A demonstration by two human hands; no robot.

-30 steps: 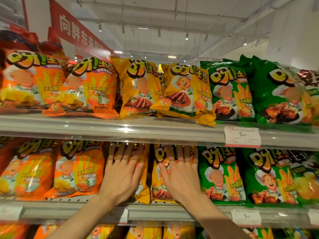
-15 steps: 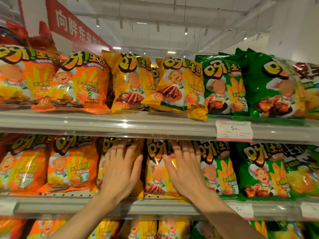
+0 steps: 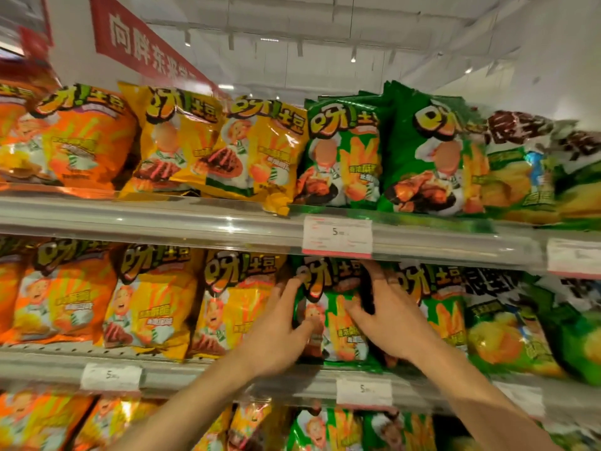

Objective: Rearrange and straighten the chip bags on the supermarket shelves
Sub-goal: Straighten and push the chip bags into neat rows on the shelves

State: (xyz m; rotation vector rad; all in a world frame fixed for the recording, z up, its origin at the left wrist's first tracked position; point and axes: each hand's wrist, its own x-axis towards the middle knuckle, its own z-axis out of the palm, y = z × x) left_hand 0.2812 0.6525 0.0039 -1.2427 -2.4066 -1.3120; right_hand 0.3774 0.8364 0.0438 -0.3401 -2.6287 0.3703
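Green chip bag stands on the middle shelf, directly below the white price tag clipped to the upper shelf rail. Long axis roughly vertical, front face toward the camera, bottom seam at the shelf lip. It sits between a yellow bag on its left and a second green bag on its right, touching or nearly touching both. Both hands flank it. Left hand lies against the bag's left edge, fingers extended and slightly spread, thumb reaching onto the front face; it reads as pressing, not pinching, though motion blur softens this. Right hand lies along the right edge, fingers straight and pointing up into the gap beside the neighbouring green bag; whether the tips curl behind the bag, I cannot tell. Both hands are equally near, one per side, the bag straight ahead of them. Judgement: the coming adjustment depends on squeezing or nudging the bag along its short axis to square it upright. Upper shelf: a tilted yellow bag overhangs the rail.
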